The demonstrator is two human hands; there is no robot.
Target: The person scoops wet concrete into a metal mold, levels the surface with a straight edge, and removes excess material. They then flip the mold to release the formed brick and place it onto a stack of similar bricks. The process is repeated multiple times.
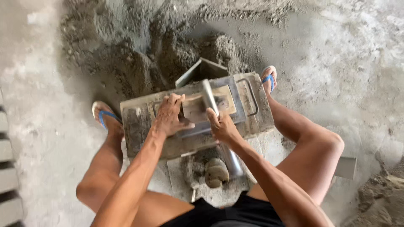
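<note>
A grey, mortar-caked metal block mould (139, 122) lies on the ground between my knees. On top of it sits a pale wooden plate (225, 101). My left hand (170, 115) grips the plate's left edge, fingers curled over it and thumb underneath. My right hand (221, 126) is closed around a metal pipe handle (208, 94) that runs from the mould's top back toward my body. A thin wire loop handle (252, 96) shows on the mould's right side.
A pile of damp grey sand mix (168, 50) lies just beyond the mould, with a metal sheet (202, 69) stuck in it. My feet in blue sandals (103, 113) (269, 77) flank the mould. A stone (216, 172) lies below it. Grey blocks (6, 168) line the left edge.
</note>
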